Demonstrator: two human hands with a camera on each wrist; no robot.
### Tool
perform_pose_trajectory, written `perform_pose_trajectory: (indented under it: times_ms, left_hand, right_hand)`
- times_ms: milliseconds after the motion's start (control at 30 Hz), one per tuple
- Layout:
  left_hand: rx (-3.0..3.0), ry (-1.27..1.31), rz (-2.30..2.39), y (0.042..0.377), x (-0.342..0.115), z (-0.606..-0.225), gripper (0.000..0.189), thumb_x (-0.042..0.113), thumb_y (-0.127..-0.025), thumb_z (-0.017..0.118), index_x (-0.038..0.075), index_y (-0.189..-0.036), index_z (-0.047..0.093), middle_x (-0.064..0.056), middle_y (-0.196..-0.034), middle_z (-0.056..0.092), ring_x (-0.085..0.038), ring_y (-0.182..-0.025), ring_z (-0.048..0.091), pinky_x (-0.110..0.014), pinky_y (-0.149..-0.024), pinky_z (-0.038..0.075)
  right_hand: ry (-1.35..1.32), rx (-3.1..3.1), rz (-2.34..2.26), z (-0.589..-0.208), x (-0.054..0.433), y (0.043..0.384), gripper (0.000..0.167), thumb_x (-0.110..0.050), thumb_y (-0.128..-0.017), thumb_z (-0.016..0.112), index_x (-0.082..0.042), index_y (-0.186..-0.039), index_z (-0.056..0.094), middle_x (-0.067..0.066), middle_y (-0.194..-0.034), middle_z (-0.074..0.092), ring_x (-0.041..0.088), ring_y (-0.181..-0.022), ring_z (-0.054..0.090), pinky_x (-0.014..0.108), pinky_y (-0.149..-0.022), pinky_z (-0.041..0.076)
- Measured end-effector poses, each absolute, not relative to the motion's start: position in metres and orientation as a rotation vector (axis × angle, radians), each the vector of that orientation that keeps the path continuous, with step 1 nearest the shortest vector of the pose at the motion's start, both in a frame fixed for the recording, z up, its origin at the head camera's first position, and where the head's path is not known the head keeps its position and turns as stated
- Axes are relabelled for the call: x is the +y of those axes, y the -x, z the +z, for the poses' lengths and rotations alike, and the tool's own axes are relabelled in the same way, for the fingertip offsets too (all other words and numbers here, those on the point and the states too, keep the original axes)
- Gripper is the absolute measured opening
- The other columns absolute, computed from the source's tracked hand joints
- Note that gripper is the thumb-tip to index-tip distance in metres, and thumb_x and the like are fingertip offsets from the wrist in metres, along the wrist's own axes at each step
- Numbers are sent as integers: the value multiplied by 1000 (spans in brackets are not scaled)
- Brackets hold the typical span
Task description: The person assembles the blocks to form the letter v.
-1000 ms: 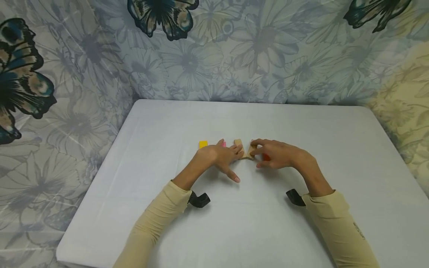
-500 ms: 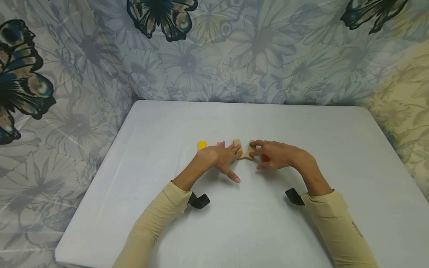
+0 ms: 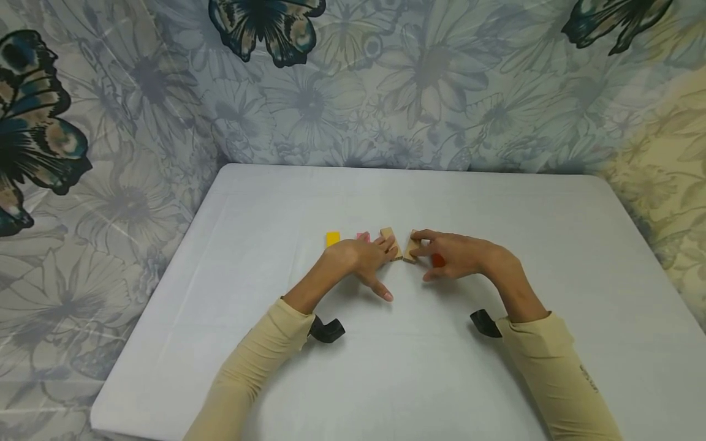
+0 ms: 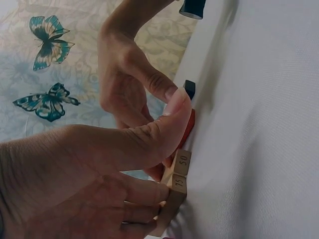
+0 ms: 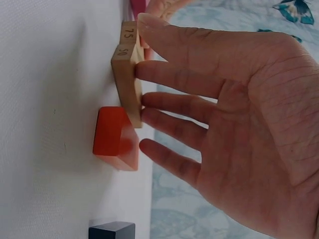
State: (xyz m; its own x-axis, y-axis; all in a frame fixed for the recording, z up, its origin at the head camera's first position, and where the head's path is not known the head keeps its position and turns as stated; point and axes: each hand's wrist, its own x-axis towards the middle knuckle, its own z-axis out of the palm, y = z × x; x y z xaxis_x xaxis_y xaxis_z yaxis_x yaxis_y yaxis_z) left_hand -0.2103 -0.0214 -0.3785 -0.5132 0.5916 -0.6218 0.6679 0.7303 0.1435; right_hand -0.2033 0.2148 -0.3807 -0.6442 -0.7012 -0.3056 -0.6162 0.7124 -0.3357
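Observation:
Two wooden blocks lie in a V on the white table, far ends apart, near ends almost meeting. My left hand rests its straight fingers on the left block, marked 75; the thumb sticks out free. My right hand touches the right block, marked 50, with extended fingertips. In the right wrist view an orange-red block stands beside the 50 block, close to the little finger. A pink block is partly hidden behind my left hand.
A yellow block sits left of the pink one. Past the orange-red block, a dark block shows in the right wrist view. Black curved pieces protrude at both cuffs. A butterfly-patterned cloth hangs behind the white table.
The 75 block's far end has swung slightly left under my left fingers, and the V has widened a little. Both hands have hardly moved.

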Motion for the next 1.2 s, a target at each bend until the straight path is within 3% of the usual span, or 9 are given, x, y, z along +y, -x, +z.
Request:
perform_pose_trajectory:
  times_ms: [1200]
  left_hand:
    - [2263,-958,-153,208,-20,-378,115,74,-90,64,15,-170,6,-6,-178,-11,-21,-167,-3,-52,-136,1]
  right_hand:
    - [1019,2511,-245,-379,214,203,59,-35,-95,78,-6,-144,64,26,-164,40,49,-148,45,64,-116,44]
